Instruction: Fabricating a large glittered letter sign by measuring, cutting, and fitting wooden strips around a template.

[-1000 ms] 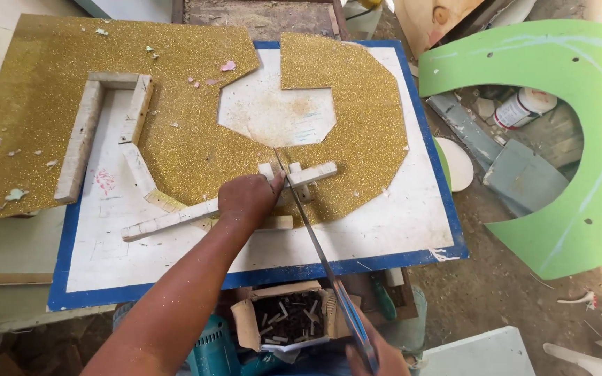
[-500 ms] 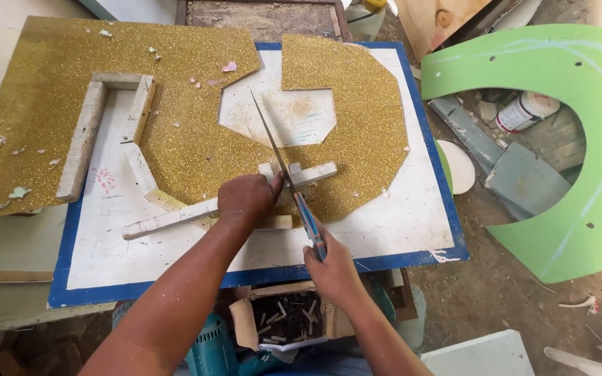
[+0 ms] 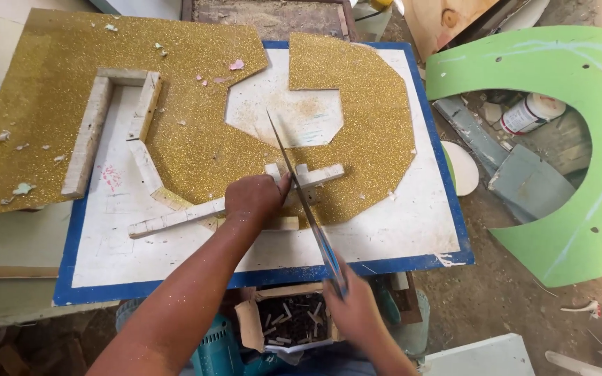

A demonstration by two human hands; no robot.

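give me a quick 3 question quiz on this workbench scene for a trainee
1. True or false: the left hand presses on the white foam strips that lie on the gold glitter sheet.
2. What does the right hand hold? A) a paint brush B) a long thin blade C) a hammer
3. Fill in: the white board under the glitter sheet has a ____ border.

Key
1. True
2. B
3. blue
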